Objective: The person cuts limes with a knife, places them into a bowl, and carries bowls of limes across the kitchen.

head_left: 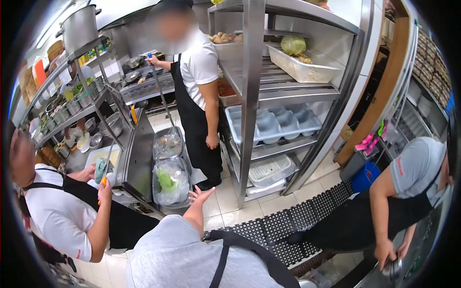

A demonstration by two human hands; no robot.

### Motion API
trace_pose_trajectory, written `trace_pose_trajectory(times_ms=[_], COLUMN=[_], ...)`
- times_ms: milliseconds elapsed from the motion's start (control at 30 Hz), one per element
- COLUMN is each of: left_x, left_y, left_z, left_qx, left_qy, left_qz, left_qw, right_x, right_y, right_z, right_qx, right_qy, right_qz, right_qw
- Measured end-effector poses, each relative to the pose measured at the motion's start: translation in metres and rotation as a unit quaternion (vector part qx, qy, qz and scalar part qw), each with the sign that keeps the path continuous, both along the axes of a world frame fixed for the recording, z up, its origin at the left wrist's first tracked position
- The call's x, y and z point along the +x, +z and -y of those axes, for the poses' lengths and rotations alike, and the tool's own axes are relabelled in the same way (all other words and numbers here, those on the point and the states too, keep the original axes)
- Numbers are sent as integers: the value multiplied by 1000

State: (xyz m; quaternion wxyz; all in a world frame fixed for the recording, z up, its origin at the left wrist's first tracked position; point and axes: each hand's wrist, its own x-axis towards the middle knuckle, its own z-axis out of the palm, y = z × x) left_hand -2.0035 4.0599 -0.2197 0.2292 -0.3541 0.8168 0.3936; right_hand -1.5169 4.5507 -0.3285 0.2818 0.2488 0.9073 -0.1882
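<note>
My left hand [200,195] reaches out from a grey sleeve, palm up with its fingers spread and nothing in it. It is nearest to a bin lined with clear plastic [177,198], which holds something green. Behind that bin stands another lined bin [168,152] with mixed scraps. A co-worker in a white shirt and black apron [183,96] stands beside the bins, one hand on a long handle [163,96] that reaches down to the far bin. My right hand is not visible.
At the left, a co-worker [62,206] holds an orange-handled tool [103,185] and a cloth [101,169]. A metal rack [252,96] with trays stands ahead. Black matting [288,218] crosses the floor. Another co-worker [415,168] handles metalware at the right, near a blue bucket [366,177].
</note>
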Motion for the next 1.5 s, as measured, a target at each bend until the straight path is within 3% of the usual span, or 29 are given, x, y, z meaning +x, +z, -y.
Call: trace_pose_trajectory(times_ms=[67, 133, 167, 200, 267, 333, 400, 500, 567, 633, 667, 733, 767, 800, 867, 1067, 1133, 1167, 1267, 1333, 1500], left_x=[-3, 12, 6, 1, -10, -22, -31, -50, -77, -104, -116, -146, -158, -167, -177, -142, -118, -108, -80, -70, -61], left_y=[-4, 55, 49, 43, 21, 16, 9, 7, -21, -17, -10, 9, 8, -4, 0, 23, 28, 32, 56, 73, 117], left_z=[-11, -37, -36, -34, -37, -43, -47, -59, -55, -65, -68, -76, -74, -66, -66, -102, -123, -139, -192, -227, -288], left_qx=[-9, -10, -2, 7, 41, 48, 49, 54, 73, 91, 86, 103, 110, 119, 167, 230, 232, 230, 227, 227, 224], left_qy=[10, 111, 134, 157, 269, 305, 371, 445, 474, 511, 513, 486, 483, 474, 458, 419, 404, 390, 336, 288, 141], left_qz=[12, 22, 23, 24, -43, -39, -36, -22, -53, -98, -97, -141, -155, -206, -265, -313, -322, -330, -348, -367, -418], left_qw=[1000, 994, 991, 987, 961, 950, 927, 893, 876, 849, 848, 856, 855, 848, 832, 821, 824, 828, 845, 855, 869], right_x=[-31, -78, -117, -159, -241, -309, -365, -423, -443, -457, -452, -430, -422, -406, -375, -330, -358, -378, -432, -464, -553], right_y=[-21, -11, -6, 7, 92, 85, 38, 60, 78, 70, 56, -43, 36, 26, -36, -84, -58, -49, -25, -33, -5], right_z=[-63, -95, -111, -120, -96, -104, -125, -152, -179, -217, -237, -306, -274, -281, -318, -351, -366, -378, -412, -425, -434], right_qx=[76, -4, -87, -168, -203, -238, -210, -174, -176, -197, -216, -124, -93, -94, -110, -167, -91, -95, -121, -21, -123], right_qy=[196, 22, -161, -338, -324, -255, -98, -9, -36, -113, -162, -96, -150, -181, -245, -398, -277, -287, -136, -22, -4], right_qz=[-19, -60, -103, -140, -112, -90, -193, -232, -240, -261, -273, -264, -181, -177, 5, 102, 151, 155, 208, 66, 39], right_qw=[977, 998, 978, 915, 917, 933, 953, 957, 954, 938, 923, 952, 967, 963, 963, 896, 945, 941, 961, 997, 992])
